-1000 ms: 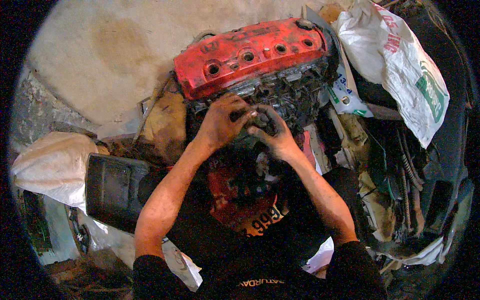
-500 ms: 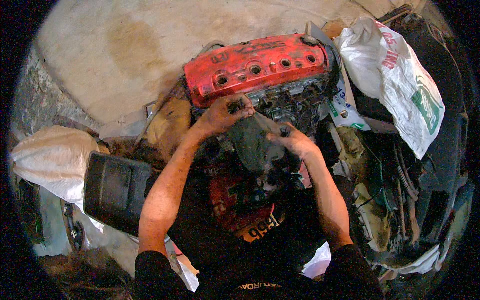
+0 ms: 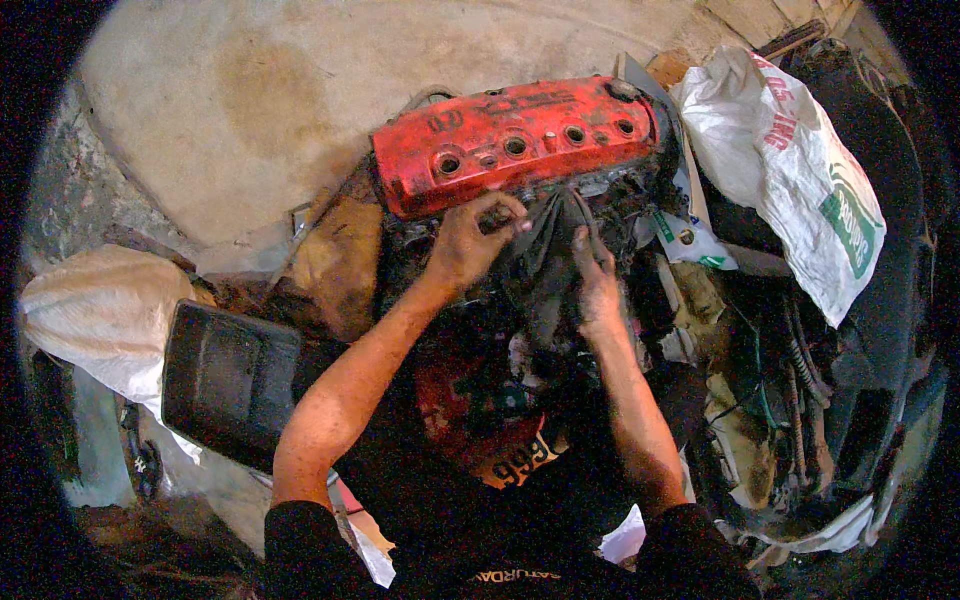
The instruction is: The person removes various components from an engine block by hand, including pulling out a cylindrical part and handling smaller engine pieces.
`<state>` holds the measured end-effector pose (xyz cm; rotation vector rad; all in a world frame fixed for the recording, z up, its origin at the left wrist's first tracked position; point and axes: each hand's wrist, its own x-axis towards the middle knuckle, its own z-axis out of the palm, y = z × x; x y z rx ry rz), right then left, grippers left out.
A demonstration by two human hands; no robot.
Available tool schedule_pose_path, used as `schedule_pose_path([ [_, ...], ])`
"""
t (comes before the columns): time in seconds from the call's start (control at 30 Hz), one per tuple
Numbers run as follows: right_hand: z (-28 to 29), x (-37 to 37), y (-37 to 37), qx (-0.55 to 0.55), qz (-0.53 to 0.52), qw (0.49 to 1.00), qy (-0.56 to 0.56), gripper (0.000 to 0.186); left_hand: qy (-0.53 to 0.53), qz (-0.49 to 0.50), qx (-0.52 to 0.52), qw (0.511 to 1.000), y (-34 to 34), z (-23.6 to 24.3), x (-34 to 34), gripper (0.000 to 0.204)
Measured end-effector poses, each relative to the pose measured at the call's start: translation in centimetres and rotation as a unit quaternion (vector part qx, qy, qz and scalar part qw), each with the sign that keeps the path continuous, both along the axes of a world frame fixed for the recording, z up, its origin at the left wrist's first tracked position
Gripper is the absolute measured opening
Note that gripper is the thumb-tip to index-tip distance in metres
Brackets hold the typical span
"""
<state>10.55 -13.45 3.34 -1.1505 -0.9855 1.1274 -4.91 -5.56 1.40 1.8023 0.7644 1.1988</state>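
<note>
Just below the red valve cover [image 3: 510, 115] of a grimy engine [image 3: 620, 205], my left hand [image 3: 475, 238] has its fingers curled in a pinch; whatever lies between the fingertips is too small to name. To its right my right hand [image 3: 598, 285] grips a dark grey cloth [image 3: 540, 260], which hangs in folds over the front of the engine. The cloth hides part of the engine's lower side, and my left fingertips are close beside its upper edge.
A black plastic tray [image 3: 232, 385] and a pale sack [image 3: 90, 315] lie at the left. A white printed sack [image 3: 795, 200] lies at the right, above hoses and dark parts [image 3: 800, 400]. The floor [image 3: 220, 120] stretches behind the engine, with cardboard [image 3: 325, 270] beside it.
The dark cloth has come into view and shifted right and upward with my right hand, which has turned upright. My left hand has moved slightly right, fingers still curled.
</note>
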Motion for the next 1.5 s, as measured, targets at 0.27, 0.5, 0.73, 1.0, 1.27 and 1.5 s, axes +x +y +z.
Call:
schedule_pose_path([
  [0.27, -10.3, -0.4, 2.7, -0.002, -0.051, 0.952, -0.301, 0.051, 0.261, -0.029, 0.031, 0.964, -0.1, -2.8, -0.6, 0.019],
  [0.5, -10.2, -2.5, 5.0, -0.032, -0.09, 0.764, -0.638, 0.066, 0.273, 0.274, 0.304, 0.87, 4.2, -0.3, -4.2, 0.044],
  [0.73, -11.2, -2.5, 6.8, -0.062, -0.051, 0.795, -0.601, 0.065, 0.37, 0.251, 0.255, 0.857, 5.4, -3.6, -1.9, 0.086],
  [1.0, -10.6, -1.9, 5.1, -0.056, 0.078, 0.77, -0.631, 0.084, 0.376, 0.227, 0.263, 0.859, 7.4, -3.3, -1.0, 0.066],
  [1.27, -11.2, -1.8, 7.1, -0.061, -0.065, 0.798, -0.595, 0.084, 0.271, 0.17, 0.272, 0.908, 9.5, -2.9, -2.5, 0.041],
  [1.5, -8.0, -1.9, 5.2, -0.077, 0.041, 0.773, -0.628, 0.077, 0.303, 0.162, 0.203, 0.917, 8.8, -1.5, -3.4, 0.044],
])
